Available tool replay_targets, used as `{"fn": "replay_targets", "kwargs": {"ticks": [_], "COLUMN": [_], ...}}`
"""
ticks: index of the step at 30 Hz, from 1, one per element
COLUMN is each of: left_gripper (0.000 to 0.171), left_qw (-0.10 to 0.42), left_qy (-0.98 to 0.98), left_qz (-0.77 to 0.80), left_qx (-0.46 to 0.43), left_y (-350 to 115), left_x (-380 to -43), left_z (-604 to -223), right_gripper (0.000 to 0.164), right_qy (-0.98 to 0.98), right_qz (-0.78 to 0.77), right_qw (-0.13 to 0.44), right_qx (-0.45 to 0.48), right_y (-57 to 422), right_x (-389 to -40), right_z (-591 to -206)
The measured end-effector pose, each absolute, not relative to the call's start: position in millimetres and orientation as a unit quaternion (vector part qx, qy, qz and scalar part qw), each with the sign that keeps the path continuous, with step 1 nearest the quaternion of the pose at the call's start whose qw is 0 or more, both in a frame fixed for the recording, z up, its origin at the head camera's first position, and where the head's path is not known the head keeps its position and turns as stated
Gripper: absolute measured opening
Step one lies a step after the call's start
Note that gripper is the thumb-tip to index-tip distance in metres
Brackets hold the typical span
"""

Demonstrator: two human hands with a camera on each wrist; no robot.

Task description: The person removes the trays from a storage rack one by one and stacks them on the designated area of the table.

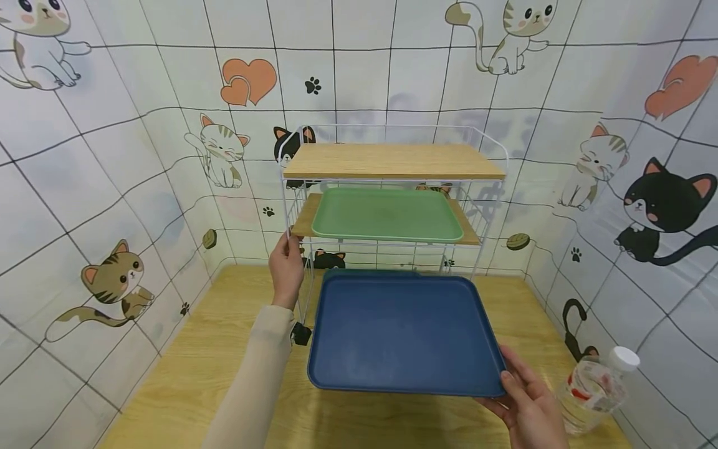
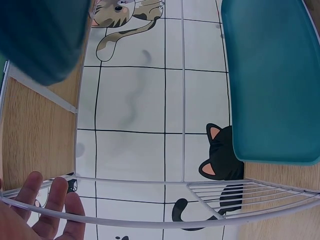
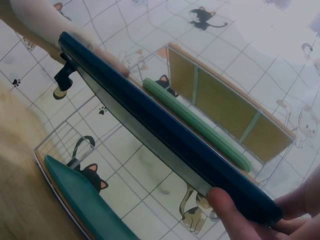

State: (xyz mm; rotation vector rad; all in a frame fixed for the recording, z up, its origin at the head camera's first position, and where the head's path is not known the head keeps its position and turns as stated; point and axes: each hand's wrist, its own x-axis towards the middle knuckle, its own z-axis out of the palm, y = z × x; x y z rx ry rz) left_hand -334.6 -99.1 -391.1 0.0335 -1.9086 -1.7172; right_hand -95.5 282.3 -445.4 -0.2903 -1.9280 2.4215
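Blue tray (image 1: 401,333): near right corner in the right hand (image 1: 530,399), remainder extending to that hand's left, before the wire rack (image 1: 392,161), raised off the table (image 1: 185,386).
Right-hand state: gripping, thumb and fingers on opposite faces.
Left hand (image 1: 287,268): fingers curled round rack's left side, beside middle shelf (image 1: 305,218); left of blue tray.
Green tray (image 1: 387,214): on middle shelf.
Teal tray (image 2: 277,85): lower level, mostly hidden in head view.
Bottle (image 1: 594,393): just right of right hand.
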Motion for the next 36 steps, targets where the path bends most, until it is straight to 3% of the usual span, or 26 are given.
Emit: {"fn": "replay_targets", "kwargs": {"ticks": [3, 9, 20, 32, 36], "left_gripper": [0.037, 0.037, 0.036, 0.037, 0.038], "left_qw": [0.282, 0.278, 0.285, 0.277, 0.274], "left_qy": [-0.713, -0.711, -0.709, -0.709, -0.709], "left_qz": [-0.642, -0.646, -0.645, -0.649, -0.650], "left_qx": [0.013, 0.013, 0.017, 0.012, 0.004], "left_y": [-100.4, -99.5, -98.5, -100.8, -101.4], "left_x": [-333.9, -331.1, -333.6, -334.8, -333.9], "left_z": [-391.0, -390.2, -391.9, -393.3, -393.6], "right_gripper": [0.058, 0.044, 0.034, 0.055, 0.051], "right_qy": [-0.624, -0.613, -0.579, -0.595, -0.600], "right_qz": [0.773, 0.779, 0.797, 0.780, 0.775], "right_qw": [0.005, -0.002, -0.006, -0.023, -0.023], "right_qx": [-0.113, -0.133, -0.173, -0.191, -0.199], "right_y": [280.6, 276.5, 271.3, 264.9, 263.8], "right_x": [-96.4, -98.5, -105.4, -113.1, -113.2], "right_z": [-450.9, -463.2, -487.4, -514.8, -524.6]}}
